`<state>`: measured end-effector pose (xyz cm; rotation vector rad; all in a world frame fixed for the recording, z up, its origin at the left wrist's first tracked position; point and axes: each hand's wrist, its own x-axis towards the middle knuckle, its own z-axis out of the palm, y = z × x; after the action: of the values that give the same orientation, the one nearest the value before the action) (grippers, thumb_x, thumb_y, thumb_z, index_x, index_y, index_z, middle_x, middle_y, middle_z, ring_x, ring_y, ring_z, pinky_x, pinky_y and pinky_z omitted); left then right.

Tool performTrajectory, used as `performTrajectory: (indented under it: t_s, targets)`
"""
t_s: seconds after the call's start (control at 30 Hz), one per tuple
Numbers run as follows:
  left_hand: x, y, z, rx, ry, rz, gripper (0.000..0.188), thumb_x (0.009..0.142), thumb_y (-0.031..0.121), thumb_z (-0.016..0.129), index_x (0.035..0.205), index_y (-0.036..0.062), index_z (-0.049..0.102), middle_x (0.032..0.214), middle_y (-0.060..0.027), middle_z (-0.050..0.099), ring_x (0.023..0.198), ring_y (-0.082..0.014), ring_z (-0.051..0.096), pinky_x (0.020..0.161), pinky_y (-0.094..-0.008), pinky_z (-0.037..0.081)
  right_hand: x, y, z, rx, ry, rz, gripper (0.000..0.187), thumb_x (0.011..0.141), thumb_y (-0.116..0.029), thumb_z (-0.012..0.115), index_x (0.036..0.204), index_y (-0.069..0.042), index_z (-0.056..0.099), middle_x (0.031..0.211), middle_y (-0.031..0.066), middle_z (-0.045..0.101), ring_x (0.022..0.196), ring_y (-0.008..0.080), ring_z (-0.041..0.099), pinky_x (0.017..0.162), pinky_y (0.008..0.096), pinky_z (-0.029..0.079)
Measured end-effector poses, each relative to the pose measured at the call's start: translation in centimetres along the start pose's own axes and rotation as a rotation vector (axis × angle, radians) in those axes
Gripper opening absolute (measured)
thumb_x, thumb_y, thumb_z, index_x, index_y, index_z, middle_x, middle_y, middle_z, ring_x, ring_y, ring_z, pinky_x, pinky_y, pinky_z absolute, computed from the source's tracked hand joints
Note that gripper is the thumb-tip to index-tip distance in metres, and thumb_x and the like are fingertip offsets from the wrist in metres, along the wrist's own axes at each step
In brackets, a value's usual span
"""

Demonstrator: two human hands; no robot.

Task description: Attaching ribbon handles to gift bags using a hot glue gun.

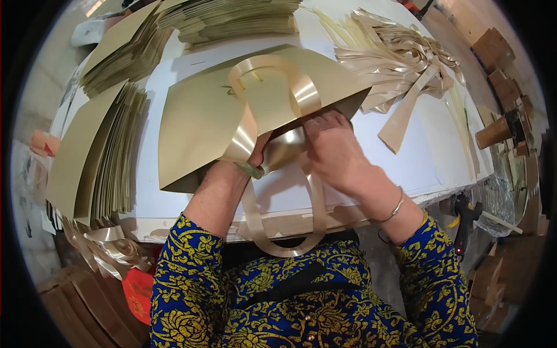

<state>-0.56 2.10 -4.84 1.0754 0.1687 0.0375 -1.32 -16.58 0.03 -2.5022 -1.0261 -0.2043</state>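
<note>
A gold paper bag [197, 119] lies on the table in front of me, its opening toward me. A shiny champagne ribbon handle [243, 130] loops over its upper panel. A second ribbon loop [250, 211] hangs from the opening past the table's near edge. My left hand [260, 149] reaches into the opening, its fingers mostly hidden by the upper panel. My right hand [332, 139] is at the right part of the opening, fingers curled in under the panel edge. What its fingertips hold is hidden. Ribbon also stretches between the two hands.
Stacks of gold bags stand at the left [96, 156], far left [125, 46] and back [232, 20]. A bundle of cut ribbons [406, 64] lies at the back right. A black tool [464, 223] with a red light hangs by the right table edge. Cardboard boxes [87, 307] sit lower left.
</note>
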Motion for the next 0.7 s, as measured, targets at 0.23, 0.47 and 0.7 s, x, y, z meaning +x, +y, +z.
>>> performTrajectory:
  t_s: [0.23,0.47,0.7]
  targets:
    - [0.2,-1.6,-0.9,0.461,-0.157,0.281,0.034,0.091,0.021,0.069,0.12,0.0053,0.06,0.114,-0.008,0.064,0.101,-0.0214,0.063,0.089,-0.0353,0.054,-0.3,2.0,-0.7,0.204,-0.017,-0.018,0.03,0.076,-0.002,0.065,0.105,0.0,0.067,0.101,0.02,0.066,0.104,0.0378,0.057,0.093,0.0448,0.046]
    - [-1.3,-0.3,-0.8,0.961,-0.113,0.544,0.03,0.09,0.022,0.065,0.112,0.0016,0.062,0.103,-0.0138,0.065,0.094,-0.0271,0.064,0.085,-0.0378,0.054,-0.6,3.0,0.1,0.302,0.103,0.025,0.022,0.072,-0.002,0.07,0.094,-0.001,0.067,0.091,0.0164,0.065,0.095,0.0357,0.06,0.084,0.0423,0.049]
    - [-2.4,2.8,-0.8,1.189,-0.172,0.446,0.028,0.088,0.022,0.062,0.103,-0.002,0.065,0.092,-0.0197,0.066,0.086,-0.0327,0.065,0.081,-0.0403,0.053,-0.7,3.8,0.3,0.412,0.139,-0.053,0.019,0.067,0.005,0.072,0.083,-0.002,0.064,0.086,0.0136,0.064,0.086,0.0337,0.061,0.076,0.0395,0.05]
